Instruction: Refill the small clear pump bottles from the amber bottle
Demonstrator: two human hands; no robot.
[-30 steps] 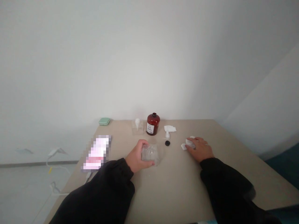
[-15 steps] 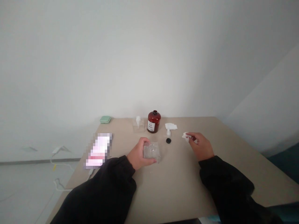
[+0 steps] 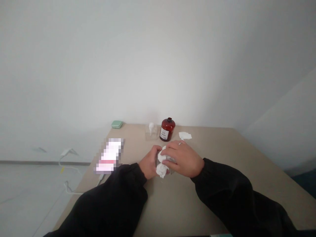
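Observation:
My left hand (image 3: pixel 149 164) is closed around the left side of a clear square container (image 3: pixel 172 170) above the table. Over its top, my right hand (image 3: pixel 185 158) presses a crumpled white tissue (image 3: pixel 161 170), which hangs down the near side. Most of the container is covered by the tissue and my fingers. Just behind the hands stands a dark red-brown bottle (image 3: pixel 168 131) with a white label and an uncapped neck. Left of it is another clear square container (image 3: pixel 147 135) with a white pump head (image 3: pixel 151 127).
A piece of white tissue (image 3: pixel 185 135) lies on the tan table (image 3: pixel 212 141), right of the bottle. On the left rest a phone (image 3: pixel 110 156) with a white cable (image 3: pixel 100 179) and a small green case (image 3: pixel 117 124). The wall rises behind the table.
My right hand has moved left with the tissue, from beside the container onto its top. It now hides the black cap and most of the loose white pump. The view has shifted slightly.

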